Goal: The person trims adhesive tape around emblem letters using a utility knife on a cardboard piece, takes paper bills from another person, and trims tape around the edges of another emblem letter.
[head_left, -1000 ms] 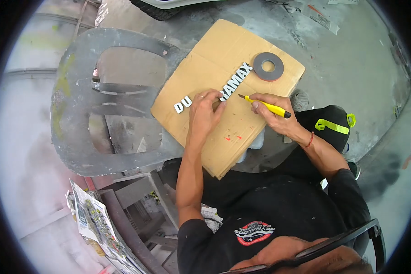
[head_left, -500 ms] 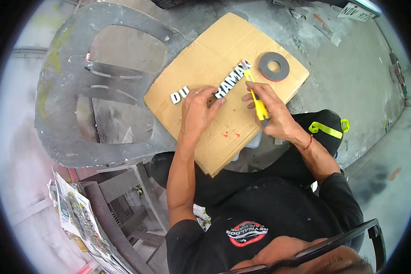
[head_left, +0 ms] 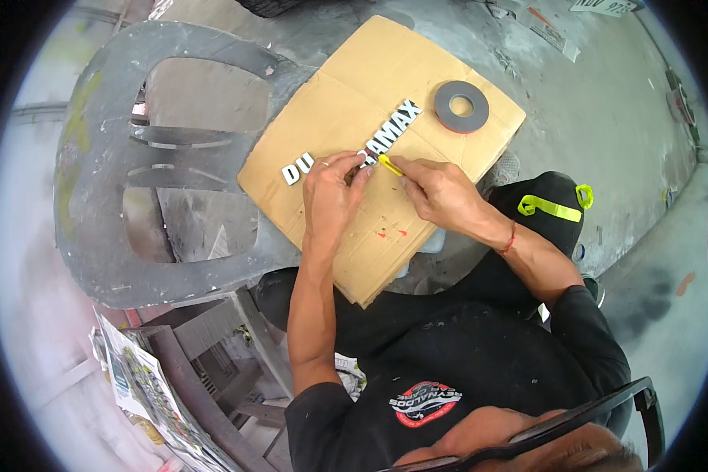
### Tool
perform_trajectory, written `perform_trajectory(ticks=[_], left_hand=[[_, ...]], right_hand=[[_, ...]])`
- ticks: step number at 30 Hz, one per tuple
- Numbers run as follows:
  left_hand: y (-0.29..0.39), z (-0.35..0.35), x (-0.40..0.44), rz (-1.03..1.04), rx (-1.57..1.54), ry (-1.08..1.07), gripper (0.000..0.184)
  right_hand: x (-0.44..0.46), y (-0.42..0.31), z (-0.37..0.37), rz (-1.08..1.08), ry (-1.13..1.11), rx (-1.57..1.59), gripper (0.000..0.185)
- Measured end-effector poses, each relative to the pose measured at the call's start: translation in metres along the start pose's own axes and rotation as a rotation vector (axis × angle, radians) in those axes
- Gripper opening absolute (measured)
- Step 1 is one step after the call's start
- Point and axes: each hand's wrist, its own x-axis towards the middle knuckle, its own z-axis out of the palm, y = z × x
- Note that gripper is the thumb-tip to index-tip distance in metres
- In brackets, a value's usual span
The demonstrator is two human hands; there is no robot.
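We locate the work on the cardboard [head_left: 354, 98], which lies beside a grey plastic chair [head_left: 181, 275]. White letters with dark edges rest on its upper face in two groups. The "DU" group [head_left: 297, 168] sits just beside the left hand [head_left: 333, 189], on the chair side. The "RAMAX" group [head_left: 395, 128] runs diagonally from the left fingertips toward the tape roll [head_left: 480, 118], its first letter partly covered.

We note that the left thumb and forefinger are bent toward each other at the near end of "RAMAX"; we cannot tell whether they pinch a letter. The right hand [head_left: 444, 193] is closed around a yellow cutter [head_left: 389, 164], with the forefinger along it and the front end close to the left fingertips. We cannot make out the blade. The tape roll lies flat near "X", and small red scraps [head_left: 381, 234] lie nearer the person.
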Motion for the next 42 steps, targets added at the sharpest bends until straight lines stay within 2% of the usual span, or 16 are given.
perform_trajectory(ticks=[9,11,12,14,21,22,26,29,32,34,35,36,38,39,41,42], left_hand=[[0.001,0.002,0.000,0.067,-0.014,0.041,0.023],[0.001,0.007,0.002,-0.285,-0.562,0.239,0.023],[0.002,0.000,0.000,-0.285,-0.559,0.251,0.023],[0.006,-0.013,-0.002,-0.262,-0.737,0.069,0.026],[0.012,-0.036,-0.023,-0.223,-0.790,-0.052,0.021],[0.016,-0.038,-0.029,-0.226,-0.742,-0.055,0.021],[0.022,-0.032,-0.041,-0.141,-0.469,0.043,0.019],[0.012,-0.026,-0.041,-0.051,-0.207,0.159,0.020],[0.001,-0.051,-0.052,-0.100,-0.076,0.240,0.016],[0.025,-0.071,-0.082,-0.029,-0.190,-0.181,0.012],[0.034,-0.075,-0.090,0.055,-0.157,-0.388,0.010],[0.036,-0.071,-0.088,0.059,-0.157,-0.392,0.010],[0.041,-0.060,-0.088,0.182,0.001,-0.352,0.009],[0.042,-0.055,-0.078,0.067,-0.009,-0.232,0.014],[0.038,-0.045,-0.044,0.119,0.004,0.064,0.026],[0.027,-0.037,-0.028,0.117,0.000,0.064,0.026]], right_hand=[[0.010,-0.012,0.001,0.026,-0.033,-0.095,0.037],[0.013,-0.025,-0.008,0.031,-0.002,-0.041,0.037],[0.012,-0.033,-0.015,0.096,-0.040,0.044,0.037],[0.010,-0.042,-0.024,0.154,-0.082,0.130,0.037],[-0.005,-0.059,-0.048,0.154,-0.208,0.283,0.035],[-0.006,-0.066,-0.053,0.201,-0.282,0.235,0.036],[-0.016,-0.077,-0.040,-0.006,-0.215,0.009,0.037],[-0.028,-0.083,-0.026,0.006,-0.163,-0.009,0.037],[-0.030,-0.081,-0.033,0.023,-0.102,-0.021,0.038],[-0.021,-0.072,-0.040,0.175,0.098,0.001,0.040],[-0.016,-0.053,-0.034,0.077,0.120,-0.034,0.043],[-0.010,-0.043,-0.030,0.081,0.124,-0.036,0.043],[-0.001,-0.035,-0.016,0.178,-0.062,-0.135,0.043],[0.001,-0.032,-0.007,0.174,-0.072,-0.186,0.044],[-0.001,-0.025,0.010,0.131,-0.036,-0.208,0.044],[0.000,-0.023,0.015,0.087,0.003,-0.230,0.044]])
